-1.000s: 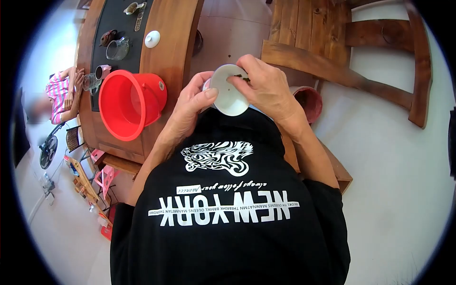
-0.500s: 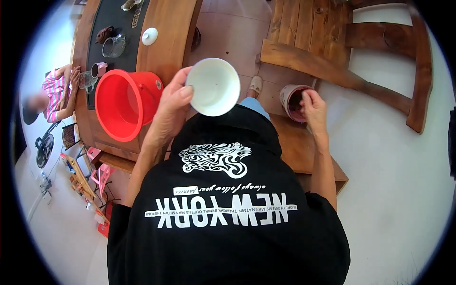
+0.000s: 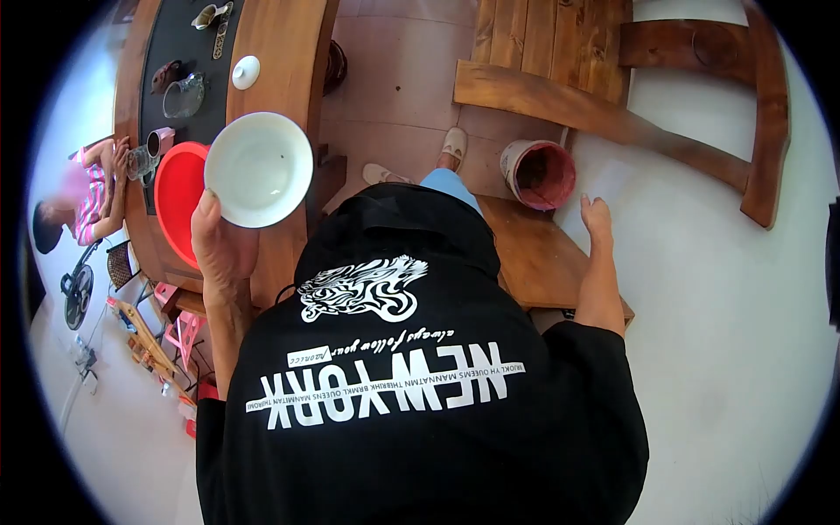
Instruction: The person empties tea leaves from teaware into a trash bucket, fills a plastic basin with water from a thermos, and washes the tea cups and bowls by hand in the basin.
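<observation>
A white tea bowl (image 3: 260, 171) with a thin dark rim is in my left hand (image 3: 219, 241), its inside facing me. The thumb presses on the rim, and the other fingers are hidden beneath the bowl. A small dark speck lies inside it. My right hand (image 3: 597, 219) hangs to the right of a pale bucket (image 3: 516, 166) with a reddish, stained inside, apart from it. The thumb tip stands a little away from the bent fingers, with nothing visible between them. Behind the bowl, partly covered by it, is a red bucket (image 3: 175, 197).
On the wooden tea table (image 3: 271, 61) lie a white knobbed lid (image 3: 246, 72), a glass pitcher (image 3: 184, 96), a brown teapot (image 3: 164, 77) and a small cup (image 3: 160, 141). Across it sits a person in a striped shirt (image 3: 92, 192). A heavy wooden chair (image 3: 560, 87) stands ahead right.
My left hand has carried the bowl leftward, in front of the red bucket. My right hand has withdrawn from over the pale bucket's mouth, down and right, and its pinch has loosened. The view has shifted slightly.
</observation>
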The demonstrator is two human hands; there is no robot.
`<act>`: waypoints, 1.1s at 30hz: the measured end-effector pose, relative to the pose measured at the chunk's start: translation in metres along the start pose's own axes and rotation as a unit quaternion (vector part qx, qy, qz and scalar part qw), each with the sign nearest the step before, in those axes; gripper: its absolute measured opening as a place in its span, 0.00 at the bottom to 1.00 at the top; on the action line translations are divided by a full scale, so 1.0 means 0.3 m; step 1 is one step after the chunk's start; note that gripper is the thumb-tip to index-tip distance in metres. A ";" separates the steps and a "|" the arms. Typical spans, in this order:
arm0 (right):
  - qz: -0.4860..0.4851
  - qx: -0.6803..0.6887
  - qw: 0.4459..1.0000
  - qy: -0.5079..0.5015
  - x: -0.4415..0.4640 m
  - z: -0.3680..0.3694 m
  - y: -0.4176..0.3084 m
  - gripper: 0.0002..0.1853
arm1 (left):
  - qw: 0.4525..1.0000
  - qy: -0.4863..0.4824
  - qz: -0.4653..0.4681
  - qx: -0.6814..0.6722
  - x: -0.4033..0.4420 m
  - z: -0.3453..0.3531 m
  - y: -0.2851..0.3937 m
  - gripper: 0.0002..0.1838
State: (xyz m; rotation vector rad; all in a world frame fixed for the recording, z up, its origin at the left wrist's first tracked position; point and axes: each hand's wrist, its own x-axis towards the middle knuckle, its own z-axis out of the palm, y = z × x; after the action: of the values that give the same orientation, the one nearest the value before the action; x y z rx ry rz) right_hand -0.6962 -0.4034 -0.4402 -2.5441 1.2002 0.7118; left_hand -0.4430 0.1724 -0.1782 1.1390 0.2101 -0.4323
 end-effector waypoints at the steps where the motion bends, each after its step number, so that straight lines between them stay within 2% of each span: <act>1: 0.038 -0.012 0.999 0.006 -0.032 -0.053 -0.034 0.29 | 1.000 0.027 0.003 0.001 -0.006 -0.009 0.001 0.33; 2: 0.036 -0.013 0.999 0.005 -0.060 -0.106 -0.071 0.29 | 1.000 0.028 0.003 0.000 -0.013 -0.013 0.007 0.33; 4: 0.111 -0.009 0.993 -0.024 -0.097 -0.183 -0.125 0.30 | 0.999 0.032 0.006 -0.007 -0.032 -0.018 0.021 0.31; 7: 0.100 -0.010 0.995 0.006 -0.061 -0.145 -0.064 0.30 | 0.998 0.055 0.011 -0.009 -0.060 -0.046 0.026 0.32; 11: 0.105 -0.032 0.994 -0.016 0.000 -0.070 0.034 0.28 | 0.997 0.072 0.017 -0.033 -0.090 -0.062 0.044 0.32; 17: 0.134 -0.029 0.990 -0.037 -0.108 -0.185 -0.070 0.26 | 0.994 0.096 0.043 -0.013 -0.129 -0.106 0.073 0.30; 20: 0.109 -0.030 0.993 -0.017 -0.031 -0.073 0.063 0.25 | 0.992 0.111 0.054 -0.001 -0.137 -0.111 0.076 0.28; 22: 0.030 -0.037 0.999 -0.013 0.019 0.002 0.151 0.18 | 0.992 0.112 0.053 -0.007 -0.140 -0.098 0.072 0.28; 23: 0.030 -0.036 0.999 -0.013 0.044 0.043 0.190 0.18 | 0.992 0.113 0.052 -0.012 -0.141 -0.094 0.072 0.27; 25: 0.056 0.053 0.997 -0.013 0.064 0.079 0.220 0.13 | 0.991 0.117 0.056 -0.014 -0.149 -0.118 0.068 0.27; 26: 0.055 0.053 0.997 -0.013 0.072 0.094 0.239 0.13 | 0.991 0.121 0.059 -0.015 -0.153 -0.126 0.065 0.27; 28: 0.120 0.148 0.981 -0.040 0.050 0.080 0.214 0.12 | 0.992 0.116 0.056 -0.017 -0.156 -0.118 0.073 0.27; 32: 0.158 0.175 0.970 -0.064 -0.005 -0.002 0.137 0.12 | 0.990 0.116 0.073 -0.011 -0.176 -0.128 0.078 0.27; 33: 0.150 0.135 0.979 -0.037 -0.017 -0.014 0.124 0.11 | 0.990 0.117 0.074 -0.010 -0.180 -0.127 0.081 0.27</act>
State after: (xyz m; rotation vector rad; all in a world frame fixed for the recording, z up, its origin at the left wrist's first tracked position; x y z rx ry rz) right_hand -0.7262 -0.4254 -0.4343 -2.1225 1.5577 0.6479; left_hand -0.4788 0.2278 -0.1534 1.1752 0.3311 -0.1645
